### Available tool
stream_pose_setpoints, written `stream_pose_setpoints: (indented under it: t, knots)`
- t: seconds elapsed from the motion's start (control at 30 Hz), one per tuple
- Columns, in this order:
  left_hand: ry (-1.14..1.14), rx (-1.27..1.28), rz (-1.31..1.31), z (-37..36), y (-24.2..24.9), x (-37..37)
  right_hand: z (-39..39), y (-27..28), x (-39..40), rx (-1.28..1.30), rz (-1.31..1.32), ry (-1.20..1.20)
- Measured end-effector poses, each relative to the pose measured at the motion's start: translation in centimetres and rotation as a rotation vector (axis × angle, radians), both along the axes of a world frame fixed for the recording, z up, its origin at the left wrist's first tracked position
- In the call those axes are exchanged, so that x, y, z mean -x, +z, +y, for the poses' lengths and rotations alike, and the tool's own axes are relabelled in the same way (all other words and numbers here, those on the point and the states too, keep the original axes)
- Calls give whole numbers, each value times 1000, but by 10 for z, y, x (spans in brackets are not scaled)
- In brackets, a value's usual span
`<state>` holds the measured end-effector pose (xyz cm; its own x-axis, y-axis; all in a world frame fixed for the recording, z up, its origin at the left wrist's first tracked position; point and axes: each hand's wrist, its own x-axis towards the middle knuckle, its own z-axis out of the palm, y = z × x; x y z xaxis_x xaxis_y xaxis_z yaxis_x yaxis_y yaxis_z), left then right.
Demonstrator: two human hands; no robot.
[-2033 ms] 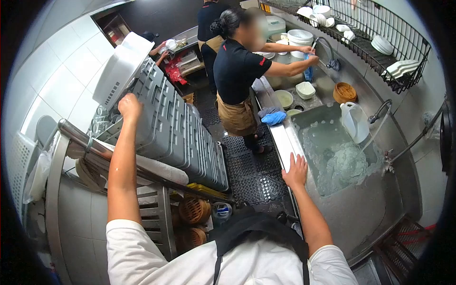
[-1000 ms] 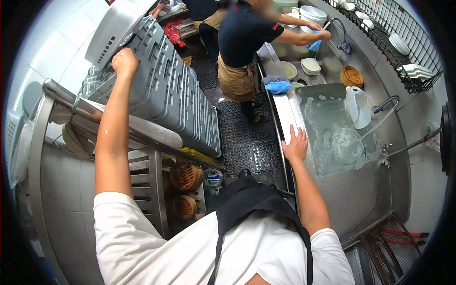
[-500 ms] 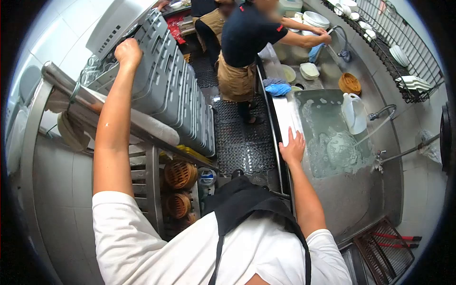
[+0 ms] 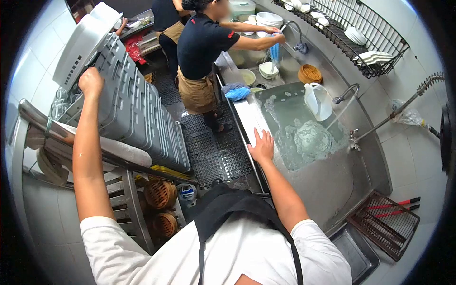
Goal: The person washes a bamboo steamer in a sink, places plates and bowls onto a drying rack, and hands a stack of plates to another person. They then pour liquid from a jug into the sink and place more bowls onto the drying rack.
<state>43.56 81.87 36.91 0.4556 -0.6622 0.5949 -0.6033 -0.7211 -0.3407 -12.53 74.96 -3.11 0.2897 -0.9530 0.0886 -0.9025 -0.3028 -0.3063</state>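
My left hand [image 4: 91, 81] is closed at the edge of the stacked grey crates [image 4: 126, 102], just below a white plastic basket [image 4: 80, 47]; what its fingers grip is hidden. With fingers spread, my right hand [image 4: 262, 146] lies on the white ledge [image 4: 251, 116] along the front of the sink. Beside it, water from a tap [image 4: 349, 90] runs into the filled, foamy basin [image 4: 289, 118]. A translucent plastic jug [image 4: 318, 101] stands in the basin's far side. Blue and grey cloths [image 4: 236, 93] rest farther up the ledge.
A co-worker [image 4: 204, 47] in a brown apron holds a blue cloth over the sink, with another person [image 4: 166, 23] behind. Bamboo steamers [image 4: 160, 194] sit on a lower left shelf. A brown rack [image 4: 387, 223] lies at the lower right. A wire dish rack [image 4: 370, 47] hangs above.
The view has turned to the right, so most things appear farther left. Both my hands keep their places on the crates and the ledge. The co-worker's blue cloth now hangs lower over the bowls.
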Motion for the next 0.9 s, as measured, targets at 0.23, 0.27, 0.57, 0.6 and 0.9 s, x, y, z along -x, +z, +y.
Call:
stream_pose_setpoints:
  t: [0.23, 0.27, 0.57, 0.6, 0.9]
  knots:
    - [11, 24, 37, -1, 1, 4, 0, -1, 0, 10, -14, -2]
    - [8, 30, 33, -1, 0, 2, 0, -1, 0, 12, -16, -1]
    - [-3, 10, 20, -2, -2, -7, 0, 2, -1, -22, -2, -6]
    - [-7, 6, 22, -1, -2, -8, 0, 2, -1, -24, -1, -4]
    - [-10, 48, -12, -2, -5, -8, 0, 2, -2, -23, -2, -2]
